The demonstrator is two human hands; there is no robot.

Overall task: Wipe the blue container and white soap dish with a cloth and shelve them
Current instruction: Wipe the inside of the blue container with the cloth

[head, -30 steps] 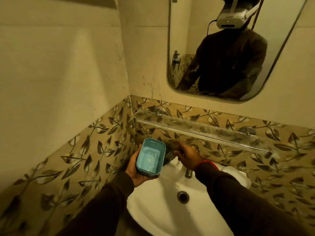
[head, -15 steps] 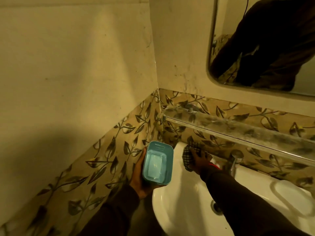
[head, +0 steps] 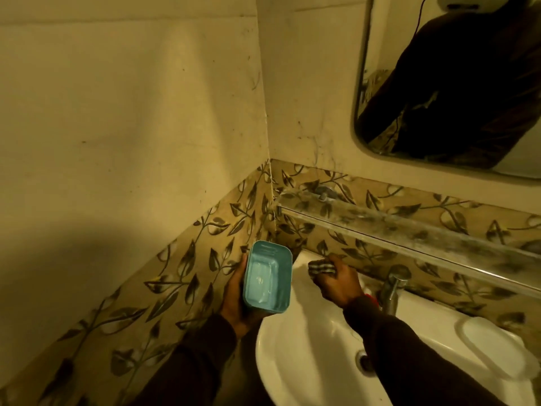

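My left hand (head: 234, 303) grips the blue container (head: 268, 281) from its left side, with the open mouth turned toward me, left of the sink. My right hand (head: 339, 284) is closed on a checked cloth (head: 320, 266) and rests on the sink's back left rim, a short gap right of the container. The white soap dish (head: 494, 350) lies on the sink's right rim. A glass shelf (head: 409, 230) runs along the leaf-patterned tiles above the sink.
The white sink (head: 307, 361) fills the lower right, with its drain (head: 364, 363) beside my right sleeve. A chrome tap (head: 393, 285) stands just right of my right wrist. A mirror (head: 453, 83) hangs above the shelf. Walls meet in a corner on the left.
The view has swung left and down. My right hand with the cloth has pulled away from behind the container to the sink's back rim. The container stays in my left hand.
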